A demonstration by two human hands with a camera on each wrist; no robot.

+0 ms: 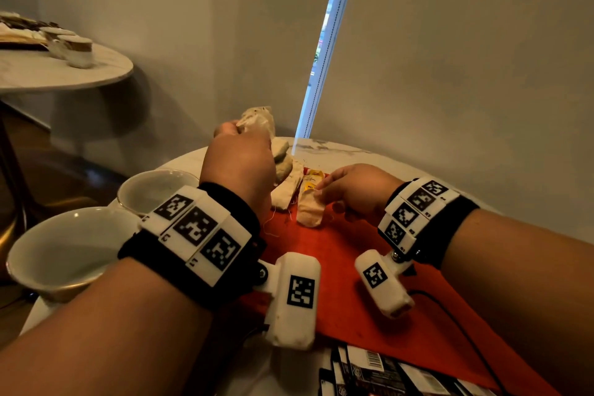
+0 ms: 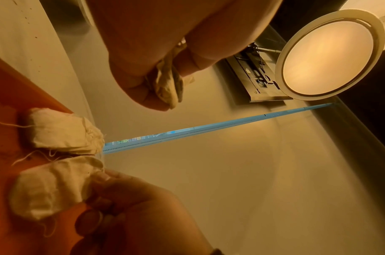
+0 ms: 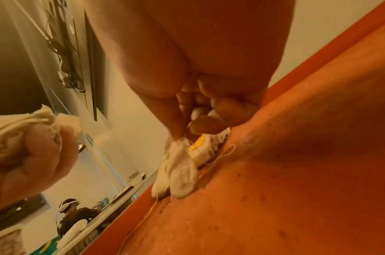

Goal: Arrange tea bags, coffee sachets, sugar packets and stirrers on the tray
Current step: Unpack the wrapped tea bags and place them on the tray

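On my head view the red tray [image 1: 353, 267] lies on a round marble table [image 1: 337, 148], filling the middle and running off toward 5 o'clock. Near the tray's far end, at about 12 o'clock from its centre, a single tea bag [image 1: 310, 209] lies flat with its string trailing. My right hand [image 1: 356, 190] pinches that bag's top corner between thumb and forefinger; the right wrist view shows the other fingers curled in above it. Just behind the pinch sits a yellow-tagged tea bag packet [image 1: 313, 178], touching the tray. At 10 o'clock from the single bag a small pile of tea bags [image 1: 287, 190] rests at the tray's edge. My left hand [image 1: 238, 164] is raised above that pile, clenched round a bunch of tea bags [image 1: 258, 120] that sticks out past the knuckles; the left wrist view shows them squeezed between thumb and fingers. At 8 o'clock, off the tray, two white cups [image 1: 64, 254] stand side by side on the table. At 6 o'clock dark sachets [image 1: 379, 373] with barcodes lie beside the tray's near edge. Far off at 10 o'clock a second table [image 1: 64, 71] holds small jars.
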